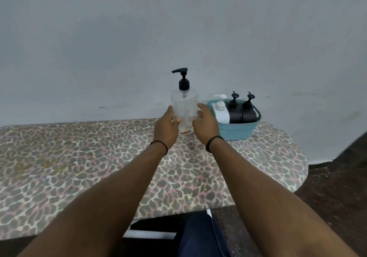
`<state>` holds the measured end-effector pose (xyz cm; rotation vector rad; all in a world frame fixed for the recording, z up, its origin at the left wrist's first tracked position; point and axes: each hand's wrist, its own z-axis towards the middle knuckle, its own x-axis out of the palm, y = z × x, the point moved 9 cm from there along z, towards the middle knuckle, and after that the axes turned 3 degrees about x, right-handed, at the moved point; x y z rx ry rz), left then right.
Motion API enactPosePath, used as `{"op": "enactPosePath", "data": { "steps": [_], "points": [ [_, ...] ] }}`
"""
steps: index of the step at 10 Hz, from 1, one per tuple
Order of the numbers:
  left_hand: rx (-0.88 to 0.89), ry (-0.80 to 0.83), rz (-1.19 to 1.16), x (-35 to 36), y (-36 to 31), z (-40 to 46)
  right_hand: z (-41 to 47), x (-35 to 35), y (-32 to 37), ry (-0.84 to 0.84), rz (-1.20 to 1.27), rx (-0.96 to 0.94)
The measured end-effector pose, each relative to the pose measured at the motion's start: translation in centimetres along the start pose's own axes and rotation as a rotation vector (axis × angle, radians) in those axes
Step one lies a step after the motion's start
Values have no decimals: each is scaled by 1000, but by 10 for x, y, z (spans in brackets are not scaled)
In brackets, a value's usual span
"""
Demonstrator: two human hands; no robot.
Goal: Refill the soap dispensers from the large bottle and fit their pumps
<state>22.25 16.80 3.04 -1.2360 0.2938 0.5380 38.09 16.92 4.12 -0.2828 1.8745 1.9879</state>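
Observation:
A clear plastic dispenser bottle [184,105] with a black pump [183,79] on top stands upright near the far edge of the board. My left hand [166,128] grips its left side and my right hand [204,124] grips its right side. To its right a teal basket [238,130] holds a white dispenser [221,111] with a white pump and two black dispensers [233,114] [248,114] with black pumps. No large refill bottle is in view.
The work surface is a long board with a leopard-print cover [89,157], rounded at its right end. A pale wall [178,38] rises right behind it. Dark floor [327,187] lies to the right and below.

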Motion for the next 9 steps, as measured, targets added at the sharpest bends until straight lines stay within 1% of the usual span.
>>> {"op": "enactPosePath", "data": {
  "steps": [1, 2, 4, 5, 6, 7, 9],
  "points": [
    [-37, 52, 4, 17, 9, 29, 18, 2, -2, -4, 17, 7],
    [-95, 68, 15, 28, 24, 46, 31, 7, -7, 9, 30, 32],
    [-175, 66, 4, 39, 43, 53, 45, 26, -20, 32, 30, 39],
    [-173, 48, 11, 40, 47, 53, 46, 28, -21, 35, 35, 31],
    [-152, 43, -2, 42, 45, 50, 47, 28, -20, 28, 27, 19],
    [-169, 61, -21, 39, 35, 45, 45, 28, -22, 33, 15, 42],
    [-170, 68, -47, 21, 16, 33, 35, 21, -22, 22, -28, 67]
  ]
}}
